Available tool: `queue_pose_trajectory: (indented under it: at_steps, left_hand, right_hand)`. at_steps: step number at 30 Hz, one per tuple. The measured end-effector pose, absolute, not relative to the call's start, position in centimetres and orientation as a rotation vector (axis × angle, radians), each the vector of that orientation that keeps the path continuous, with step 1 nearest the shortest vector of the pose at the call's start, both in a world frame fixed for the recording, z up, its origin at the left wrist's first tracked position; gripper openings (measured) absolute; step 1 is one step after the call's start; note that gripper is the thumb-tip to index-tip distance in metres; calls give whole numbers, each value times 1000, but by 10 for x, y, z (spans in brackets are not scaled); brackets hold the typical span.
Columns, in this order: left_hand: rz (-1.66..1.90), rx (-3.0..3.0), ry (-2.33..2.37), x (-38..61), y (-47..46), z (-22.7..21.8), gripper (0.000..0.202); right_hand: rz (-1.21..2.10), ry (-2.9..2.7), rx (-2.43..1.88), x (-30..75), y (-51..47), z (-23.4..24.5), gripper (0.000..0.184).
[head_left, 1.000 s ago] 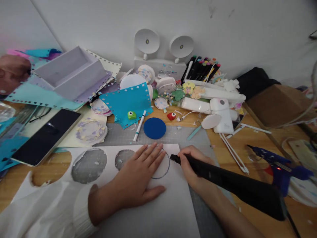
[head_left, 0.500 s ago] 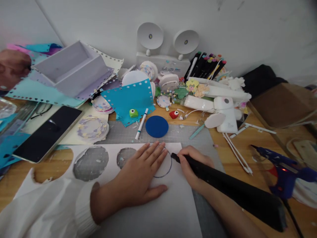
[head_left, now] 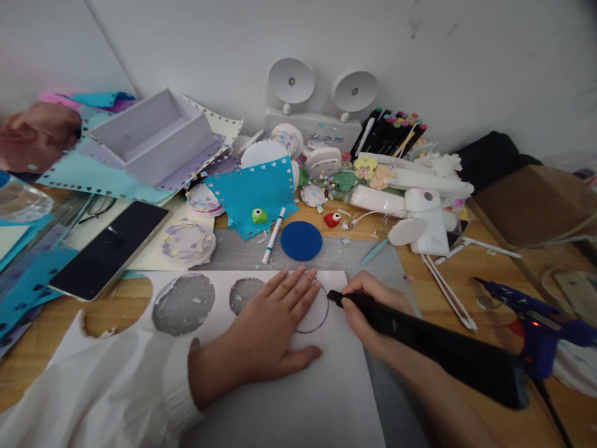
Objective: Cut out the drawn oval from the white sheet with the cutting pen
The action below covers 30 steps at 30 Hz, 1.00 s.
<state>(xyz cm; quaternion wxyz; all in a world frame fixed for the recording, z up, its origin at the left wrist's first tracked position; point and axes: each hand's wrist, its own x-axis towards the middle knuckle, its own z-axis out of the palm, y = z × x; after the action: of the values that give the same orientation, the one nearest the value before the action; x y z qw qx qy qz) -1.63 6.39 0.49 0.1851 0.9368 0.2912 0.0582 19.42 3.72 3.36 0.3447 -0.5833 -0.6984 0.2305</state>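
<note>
My left hand [head_left: 263, 333] lies flat with fingers spread on a white paper sheet [head_left: 308, 398], pressing it onto a grey cutting mat [head_left: 345, 255]. A drawn circle [head_left: 314, 314] shows partly under its fingertips. My right hand [head_left: 368, 308] is closed round a long black pen-shaped tool [head_left: 420, 342], whose tip touches the paper at the circle's right edge. The sheet has round cut-out holes [head_left: 184, 303] to the left of my left hand.
A blue disc [head_left: 301, 241], white marker [head_left: 273, 235] and green punch [head_left: 260, 216] lie beyond the sheet. A dark phone [head_left: 111, 249] lies at left, a blue glue gun [head_left: 536, 311] at right. Paper scraps, markers and a white box [head_left: 153, 140] crowd the back.
The view has shifted a little, so everything sits slightly further right. Both hands keep their hold; the tool tip stays at the circle's right edge.
</note>
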Motion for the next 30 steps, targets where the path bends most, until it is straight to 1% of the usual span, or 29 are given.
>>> queue_pose_trajectory:
  at_steps: [3, 4, 6, 8, 10, 14, 18, 23, 27, 30]
  left_hand:
    - [155, 2655, 839, -15, 64, 5, 87]
    - [159, 2660, 849, -14, 65, 4, 87]
    - [159, 2670, 869, -13, 65, 4, 88]
    - [145, 2677, 879, -13, 66, 3, 87]
    - [133, 2686, 883, -13, 66, 3, 87]
    - [142, 2705, 886, -13, 66, 3, 86]
    - [135, 2710, 871, -13, 67, 3, 86]
    - [139, 2704, 870, -13, 68, 2, 87]
    - [160, 2702, 865, -13, 67, 1, 88]
    - [168, 2706, 864, -13, 68, 1, 87]
  right_hand:
    - [544, -1844, -1372, 203, 42, 47, 7]
    - [571, -1831, -1292, 205, 43, 50, 8]
    - [738, -1779, -1054, 207, 43, 53, 10]
    - [916, -1717, -810, 205, 41, 51, 18]
    - [958, -1683, -709, 199, 37, 47, 25]
    - [781, -1708, -794, 183, 25, 40, 27]
    - [729, -1710, -851, 171, 12, 29, 27]
    - [623, -1748, -738, 165, 6, 11, 33]
    - [518, -1702, -895, 159, 1, 13, 30]
    - [439, -1797, -973, 152, -6, 16, 28]
